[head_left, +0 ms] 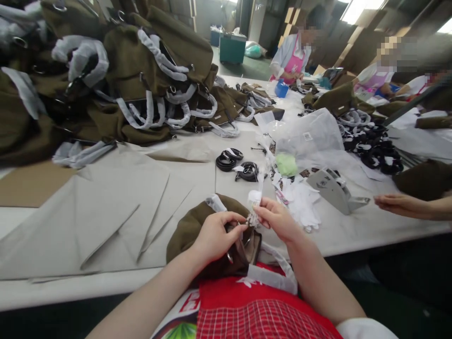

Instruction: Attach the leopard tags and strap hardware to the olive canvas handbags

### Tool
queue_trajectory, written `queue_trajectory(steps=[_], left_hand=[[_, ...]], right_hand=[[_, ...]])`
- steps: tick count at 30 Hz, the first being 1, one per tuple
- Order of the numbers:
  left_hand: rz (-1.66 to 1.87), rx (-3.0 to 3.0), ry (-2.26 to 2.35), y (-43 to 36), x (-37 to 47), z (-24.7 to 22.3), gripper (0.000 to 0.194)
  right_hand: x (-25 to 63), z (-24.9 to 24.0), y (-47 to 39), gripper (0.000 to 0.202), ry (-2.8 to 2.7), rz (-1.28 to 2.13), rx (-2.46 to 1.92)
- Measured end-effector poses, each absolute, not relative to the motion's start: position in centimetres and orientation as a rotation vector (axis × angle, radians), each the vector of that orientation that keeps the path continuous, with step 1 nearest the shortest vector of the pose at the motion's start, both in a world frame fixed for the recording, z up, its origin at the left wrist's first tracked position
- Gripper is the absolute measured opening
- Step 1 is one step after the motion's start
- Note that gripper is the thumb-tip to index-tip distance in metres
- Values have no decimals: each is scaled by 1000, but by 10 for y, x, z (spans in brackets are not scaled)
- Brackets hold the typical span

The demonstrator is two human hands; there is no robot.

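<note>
An olive-brown bag (187, 230) with white-wrapped handles lies at the table's front edge, against the red apron. My left hand (221, 235) is over the bag, thumb and forefinger brought together at a small clump of whitish strings; what is between the fingertips is too small to name. Just to the right, my right hand (277, 219) pinches a white tag (254, 197) with strings hanging below it. Beyond my hands lie two coiled black straps (248, 171). White tags (300, 202) are piled to the right.
A large heap of olive bags (130, 89) fills the back left. Grey sheets (106, 207) cover the left table. At right are a tape dispenser (330, 190), a clear plastic bag (310, 136), black coils (374, 150) and another person's hand (399, 203). People work farther back.
</note>
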State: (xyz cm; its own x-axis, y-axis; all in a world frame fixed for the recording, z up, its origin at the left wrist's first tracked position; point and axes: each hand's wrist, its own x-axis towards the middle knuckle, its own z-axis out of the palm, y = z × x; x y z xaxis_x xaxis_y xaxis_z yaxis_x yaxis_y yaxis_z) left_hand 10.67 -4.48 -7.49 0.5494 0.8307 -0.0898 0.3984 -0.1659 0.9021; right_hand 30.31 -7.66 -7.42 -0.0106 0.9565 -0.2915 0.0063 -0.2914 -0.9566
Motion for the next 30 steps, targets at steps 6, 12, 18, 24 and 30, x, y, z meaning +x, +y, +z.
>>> queue_trajectory(steps=[6,12,18,24,30], left_hand=[[535,1805,1015,-49,101,-72,11],[562,1848,977,-50,102,-69,13],[550,1871,908,-48,102,-67,17],[543,1892,891,-47,99,-72,17],[629,1656,948,-45,91,-77,22]], right_hand=[[294,-64,-84,25,-1225,1263,-1373],[295,-67,-85,22,-1308,1163,-1418],[290,-74,-86,20,-1208,1192,-1360],[288,-72,-75,30,-799,1280,-1129],[358,-75,-34,24,-832,796,-1645]])
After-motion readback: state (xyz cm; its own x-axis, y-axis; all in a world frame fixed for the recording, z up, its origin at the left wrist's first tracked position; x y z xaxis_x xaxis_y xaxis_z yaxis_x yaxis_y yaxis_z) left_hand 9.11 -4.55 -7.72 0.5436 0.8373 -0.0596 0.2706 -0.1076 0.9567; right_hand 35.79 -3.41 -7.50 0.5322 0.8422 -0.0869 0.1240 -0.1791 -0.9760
